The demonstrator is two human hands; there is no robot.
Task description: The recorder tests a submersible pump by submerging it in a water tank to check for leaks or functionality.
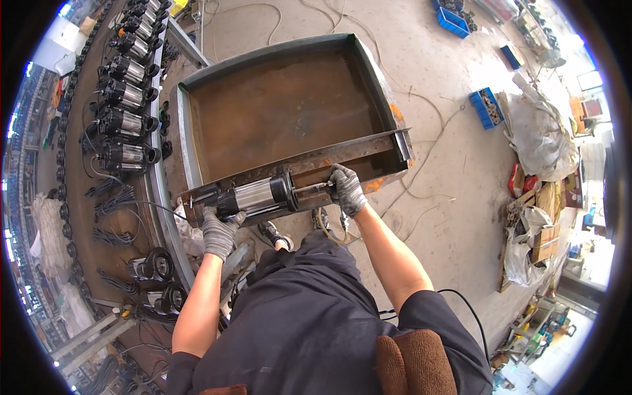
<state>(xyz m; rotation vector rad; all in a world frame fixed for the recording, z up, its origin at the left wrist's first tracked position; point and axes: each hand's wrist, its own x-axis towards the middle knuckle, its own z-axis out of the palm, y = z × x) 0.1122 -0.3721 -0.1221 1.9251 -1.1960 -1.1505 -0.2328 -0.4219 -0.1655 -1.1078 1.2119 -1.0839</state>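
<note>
A submersible pump [253, 196] with a silver ribbed body and black ends lies on its side across the near edge of a metal water tank [276, 54]. My left hand [221, 234], in a grey glove, grips the pump's left black end from the near side. Also gloved, my right hand [347, 189] is closed round the outer end of a thin metal rod [313, 187]. That rod reaches from the pump's right black flange to my fingers. Brown, murky water fills the tank beyond the pump. A black cable runs left from the pump.
A row of similar pumps [125, 95] stands on the conveyor [99, 217] at left, with coiled cables. Two more pumps [158, 299] lie nearer me. A thin hose [421, 158] winds over the floor at right. A blue bin [486, 108] and white sacks [541, 141] sit farther right.
</note>
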